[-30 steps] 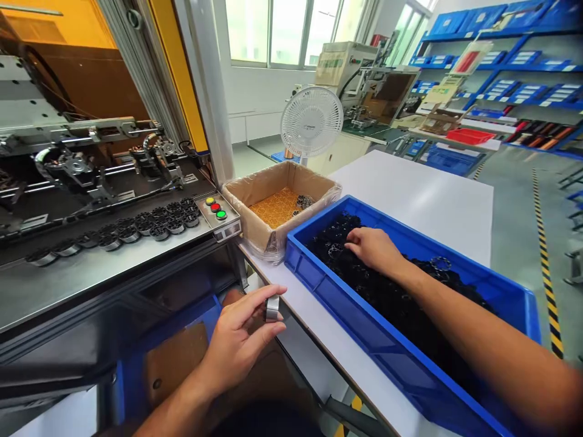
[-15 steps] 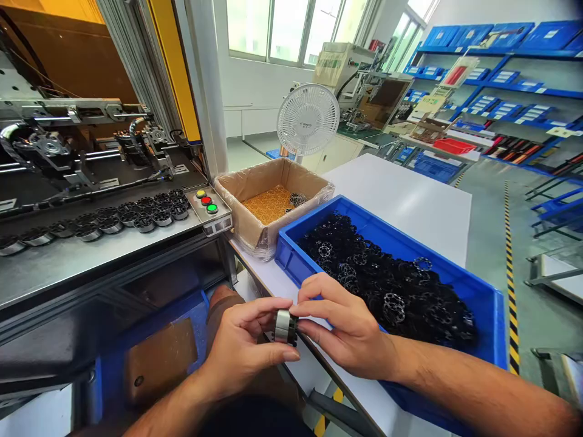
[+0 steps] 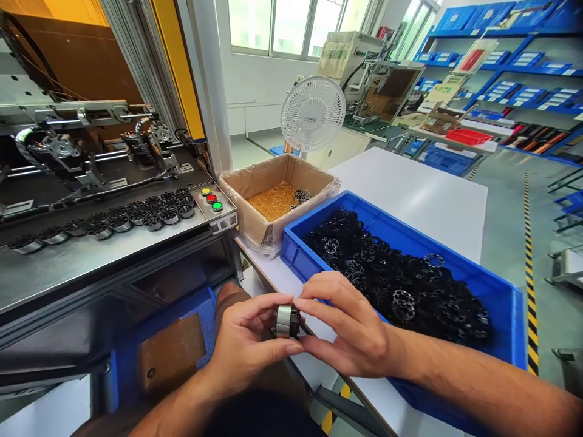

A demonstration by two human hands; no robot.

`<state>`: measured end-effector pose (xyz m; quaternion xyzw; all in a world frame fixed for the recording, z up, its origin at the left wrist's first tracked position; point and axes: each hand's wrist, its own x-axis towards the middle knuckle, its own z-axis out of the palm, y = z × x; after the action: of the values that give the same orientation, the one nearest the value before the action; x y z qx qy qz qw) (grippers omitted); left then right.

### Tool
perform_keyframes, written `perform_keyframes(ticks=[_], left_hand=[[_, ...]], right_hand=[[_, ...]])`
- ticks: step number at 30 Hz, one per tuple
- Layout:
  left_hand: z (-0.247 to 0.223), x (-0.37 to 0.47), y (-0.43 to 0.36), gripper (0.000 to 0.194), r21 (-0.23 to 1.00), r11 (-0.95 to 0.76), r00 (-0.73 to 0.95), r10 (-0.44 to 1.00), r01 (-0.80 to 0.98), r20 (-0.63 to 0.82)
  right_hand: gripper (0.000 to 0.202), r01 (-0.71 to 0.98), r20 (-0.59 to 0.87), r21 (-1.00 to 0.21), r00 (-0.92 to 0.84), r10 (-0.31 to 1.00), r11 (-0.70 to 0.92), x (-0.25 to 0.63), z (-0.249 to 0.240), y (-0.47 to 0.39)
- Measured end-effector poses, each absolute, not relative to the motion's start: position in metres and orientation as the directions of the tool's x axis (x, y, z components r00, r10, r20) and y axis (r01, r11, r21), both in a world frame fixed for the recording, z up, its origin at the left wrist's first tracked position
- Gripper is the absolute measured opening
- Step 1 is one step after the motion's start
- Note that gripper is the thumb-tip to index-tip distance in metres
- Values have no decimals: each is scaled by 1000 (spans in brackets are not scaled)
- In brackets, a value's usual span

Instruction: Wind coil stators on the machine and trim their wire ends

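Note:
My left hand (image 3: pixel 239 340) holds a stator core (image 3: pixel 284 321), a short silver metal cylinder with a black toothed plastic end, between thumb and fingers. It lies on its side, the black end facing right. At that end my right hand (image 3: pixel 348 325) is closed, its fingertips and thumb against the black plastic rim. Whether the rim is a separate ring is hard to see. Beside my right hand stands a blue bin (image 3: pixel 507 297) heaped with black plastic rings (image 3: pixel 403 305).
Several similar stator cores (image 3: pixel 121 223) stand in rows on the machine's metal ledge (image 3: pixel 150 246) at left, near a button box (image 3: pixel 223 220). Behind the bin are a plastic-lined carton (image 3: pixel 268 233), a white table (image 3: pixel 419 194) and a fan (image 3: pixel 313 113).
My view has shifted slightly, so the surroundings sit further right. Both hands stay on the stator core; my right thumb has dropped lower along its black end.

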<state>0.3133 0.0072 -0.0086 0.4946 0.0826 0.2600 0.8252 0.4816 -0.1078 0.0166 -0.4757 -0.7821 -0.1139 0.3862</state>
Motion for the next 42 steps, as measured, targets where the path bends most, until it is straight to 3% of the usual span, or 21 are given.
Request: perform_keyframes(ticks=[15,24,31,37,42], left_hand=[[-12,313,8,53,846,398,863,487,-355,133],[-11,312,8,53,861,388,881,454,-330,132],[-9,310,8,51,864,418,900,426,-282,88],[-10,311,7,49,868,423,906,417,-259,67],[-15,308,3,45,931,267,898,424,-250,120]], right_hand=[[24,866,745,-42,-305,594,498,482,19,-105],[27,894,732,11,-313,606,448,481,25,-107],[25,883,729,128,-393,560,453,480,28,-107],[23,870,723,72,-382,576,487,476,29,-108],[20,876,736,64,-364,570,478,477,24,-106]])
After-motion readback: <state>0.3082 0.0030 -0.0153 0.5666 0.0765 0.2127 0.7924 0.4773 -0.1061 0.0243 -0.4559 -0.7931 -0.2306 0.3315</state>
